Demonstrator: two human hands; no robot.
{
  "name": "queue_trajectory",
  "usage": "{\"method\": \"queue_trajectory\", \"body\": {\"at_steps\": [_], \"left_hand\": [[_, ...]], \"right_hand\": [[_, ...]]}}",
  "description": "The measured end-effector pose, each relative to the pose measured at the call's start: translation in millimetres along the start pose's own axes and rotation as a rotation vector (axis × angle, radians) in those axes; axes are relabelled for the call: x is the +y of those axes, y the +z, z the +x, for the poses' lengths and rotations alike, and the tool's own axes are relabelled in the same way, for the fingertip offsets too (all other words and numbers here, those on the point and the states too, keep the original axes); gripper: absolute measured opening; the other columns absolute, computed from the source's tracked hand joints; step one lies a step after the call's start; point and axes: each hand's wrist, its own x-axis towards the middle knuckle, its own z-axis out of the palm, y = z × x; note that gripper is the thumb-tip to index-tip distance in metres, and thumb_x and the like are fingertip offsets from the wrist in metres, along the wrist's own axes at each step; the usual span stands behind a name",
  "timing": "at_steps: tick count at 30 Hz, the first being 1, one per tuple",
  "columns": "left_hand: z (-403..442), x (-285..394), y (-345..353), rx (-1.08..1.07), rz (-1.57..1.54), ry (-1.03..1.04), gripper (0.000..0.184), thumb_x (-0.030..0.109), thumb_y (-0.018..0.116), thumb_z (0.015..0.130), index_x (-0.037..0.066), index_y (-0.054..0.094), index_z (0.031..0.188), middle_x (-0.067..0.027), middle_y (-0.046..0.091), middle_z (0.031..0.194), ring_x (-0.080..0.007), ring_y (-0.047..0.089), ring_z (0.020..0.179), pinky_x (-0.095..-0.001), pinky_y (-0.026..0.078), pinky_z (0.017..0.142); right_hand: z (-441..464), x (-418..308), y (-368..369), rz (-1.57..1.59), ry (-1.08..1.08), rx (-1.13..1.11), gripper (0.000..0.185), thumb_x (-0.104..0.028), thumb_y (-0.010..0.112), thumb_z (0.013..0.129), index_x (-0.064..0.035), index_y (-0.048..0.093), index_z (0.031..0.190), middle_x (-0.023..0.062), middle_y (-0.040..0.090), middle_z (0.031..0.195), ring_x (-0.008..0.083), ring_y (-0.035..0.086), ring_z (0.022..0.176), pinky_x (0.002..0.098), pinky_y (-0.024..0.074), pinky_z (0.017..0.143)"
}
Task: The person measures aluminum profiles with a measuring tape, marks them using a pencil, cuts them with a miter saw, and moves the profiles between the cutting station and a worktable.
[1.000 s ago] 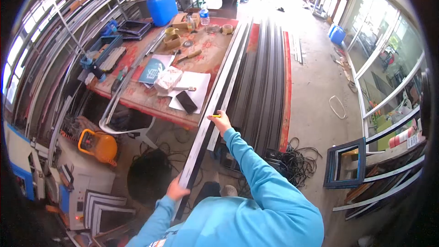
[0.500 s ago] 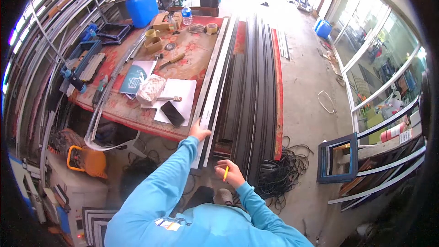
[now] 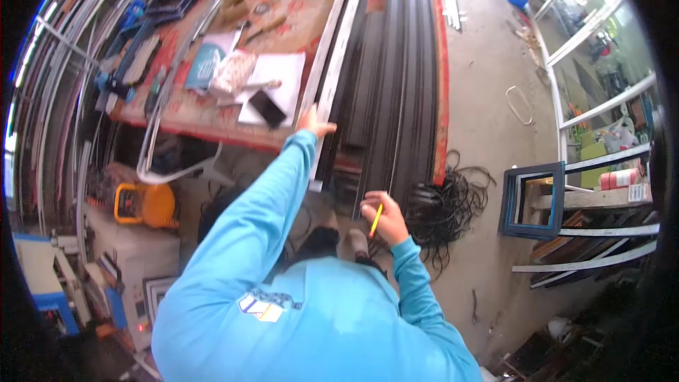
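Observation:
My left hand (image 3: 315, 122) is closed around the near part of a long, light-coloured metal profile (image 3: 331, 85), which lies along the table's right side. The thumb rests across its top, while the underside of the grip is hidden. My right hand (image 3: 387, 218) holds a yellow pencil (image 3: 376, 219) between its fingers, below the near ends of several dark profiles (image 3: 396, 85). These long bars lie side by side, right of the light one. A black phone (image 3: 267, 108) rests on white paper (image 3: 283, 69) left of my left hand.
A red-patterned table (image 3: 170, 119) bears tools, tape and a wrapped bundle (image 3: 232, 74). Black cords (image 3: 456, 216) lie heaped on the floor at right. A dark frame (image 3: 508, 201) stands further right. An orange object (image 3: 159, 205) is at lower left.
My view has tilted down, so the table and profiles appear higher. My left hand stays on the light profile. My right hand, with the pencil, has shifted right and away from it.

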Motion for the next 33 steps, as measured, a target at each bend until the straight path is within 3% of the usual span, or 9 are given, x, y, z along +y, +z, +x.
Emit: {"method": "queue_trajectory", "body": {"at_steps": [3,7,12,15,18,22,23,26,33], "left_hand": [[-16,-13,-14,-0.126,-0.101,0.036,0.106,0.050,0.082,0.064,-0.004,0.034,0.141,-0.0250,0.046,0.138,-0.0314,0.045,0.128,-0.0374,0.035,0.108],[-84,-47,-33,-0.099,-0.365,0.118,0.069,0.043,0.070,0.083,-0.006,0.052,0.127,-0.0225,0.060,0.122,-0.0287,0.060,0.111,-0.0366,0.046,0.095],[-216,-106,-28,0.041,-0.394,-0.029,0.048,0.037,0.066,0.086,-0.001,0.062,0.115,-0.0172,0.066,0.111,-0.0263,0.062,0.105,-0.0354,0.047,0.091],[-321,-168,4,-0.168,-0.401,-0.285,0.046,0.035,0.067,0.086,0.000,0.062,0.116,-0.0164,0.064,0.114,-0.0261,0.060,0.108,-0.0357,0.047,0.092],[-458,-218,41,-0.206,-0.314,-0.473,0.047,0.040,0.069,0.081,0.001,0.066,0.107,-0.0177,0.068,0.102,-0.0303,0.065,0.095,-0.0386,0.050,0.086],[-642,-251,96,-0.290,-0.147,-0.802,0.043,0.037,0.070,0.078,-0.001,0.069,0.099,-0.0184,0.069,0.099,-0.0309,0.066,0.095,-0.0404,0.051,0.087],[-697,-267,124,-0.091,-0.344,-0.811,0.041,0.036,0.072,0.077,0.000,0.069,0.095,-0.0196,0.069,0.094,-0.0324,0.066,0.092,-0.0407,0.052,0.084],[-797,-258,157,-0.494,0.330,-0.329,0.031,0.031,0.060,0.086,0.001,0.068,0.083,-0.0168,0.070,0.094,-0.0310,0.067,0.087,-0.0417,0.053,0.079],[-876,-173,219,-0.196,-0.592,-1.160,0.028,0.029,0.053,0.091,0.005,0.065,0.098,-0.0139,0.067,0.098,-0.0270,0.064,0.085,-0.0403,0.053,0.073]], "right_hand": [[-5,-8,2,-0.076,0.008,-0.064,0.039,-0.016,0.067,0.086,0.0014,0.053,0.118,0.0112,0.065,0.100,0.0161,0.062,0.091,0.0295,0.0513,0.079],[-20,1,-2,-0.340,0.008,-0.155,0.041,-0.022,0.068,0.086,-0.0008,0.054,0.118,0.0141,0.066,0.097,0.0212,0.065,0.088,0.0323,0.0521,0.077],[-32,5,-2,-0.484,-0.008,-0.283,0.040,-0.024,0.068,0.085,-0.0019,0.055,0.116,0.0151,0.066,0.095,0.0259,0.066,0.088,0.0353,0.0523,0.077],[-11,19,9,-0.444,-0.161,-0.389,0.038,-0.027,0.070,0.084,-0.0011,0.057,0.109,0.0144,0.064,0.092,0.0248,0.064,0.085,0.0352,0.0515,0.076],[59,15,38,-0.457,-0.298,-0.176,0.051,-0.039,0.072,0.082,-0.0002,0.057,0.111,0.0166,0.063,0.100,0.0256,0.062,0.093,0.0353,0.0490,0.079],[146,-24,99,-0.510,0.002,0.149,0.080,-0.060,0.074,0.072,0.0114,0.056,0.105,0.0267,0.064,0.104,0.0324,0.064,0.097,0.0348,0.0491,0.083],[158,-18,111,-0.553,0.057,0.178,0.081,-0.059,0.076,0.069,0.0102,0.054,0.106,0.0264,0.064,0.104,0.0334,0.064,0.098,0.0351,0.0492,0.084],[169,15,139,-0.662,0.065,0.371,0.085,-0.056,0.080,0.061,0.0066,0.049,0.109,0.0255,0.064,0.106,0.0363,0.064,0.101,0.0360,0.0494,0.087],[165,24,136,-0.559,0.123,0.379,0.079,-0.047,0.086,0.060,0.0042,0.052,0.110,0.0248,0.063,0.110,0.0338,0.061,0.106,0.0369,0.0465,0.092]]}}
